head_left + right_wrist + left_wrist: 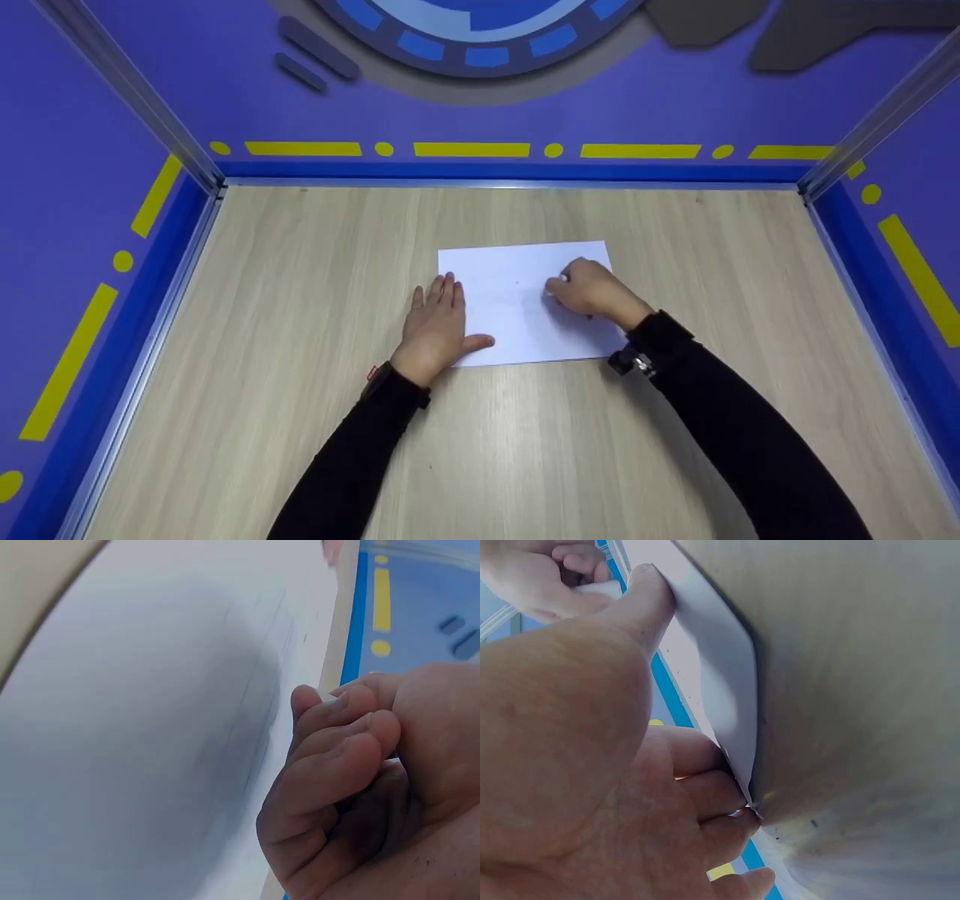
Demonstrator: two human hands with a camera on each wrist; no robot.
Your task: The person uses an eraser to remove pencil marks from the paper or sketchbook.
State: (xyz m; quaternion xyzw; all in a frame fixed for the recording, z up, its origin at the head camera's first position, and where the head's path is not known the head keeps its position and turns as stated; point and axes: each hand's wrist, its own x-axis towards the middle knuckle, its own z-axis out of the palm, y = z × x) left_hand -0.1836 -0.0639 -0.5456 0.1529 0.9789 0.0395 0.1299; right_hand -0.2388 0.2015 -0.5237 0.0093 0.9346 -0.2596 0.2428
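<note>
A white sheet of paper [517, 330] lies on the table, with faint thin lines on it in the right wrist view. My left hand [436, 328] rests flat over the sheet's left edge, fingers straight and thumb spread out on the paper. In the left wrist view, the near edge of the sheet [727, 667] shows beside the thumb. My right hand [589, 289] is curled over the right part of the sheet and pinches a small white eraser [601, 589]. Only a sliver of the eraser [328, 697] shows between the fingertips in the right wrist view.
The wooden table [300, 300] is bounded by a blue back wall [480, 120] and blue side walls with yellow marks. Metal rails [510, 183] run along the table's edges. A tiny dark speck [517, 283] is on the paper between the hands.
</note>
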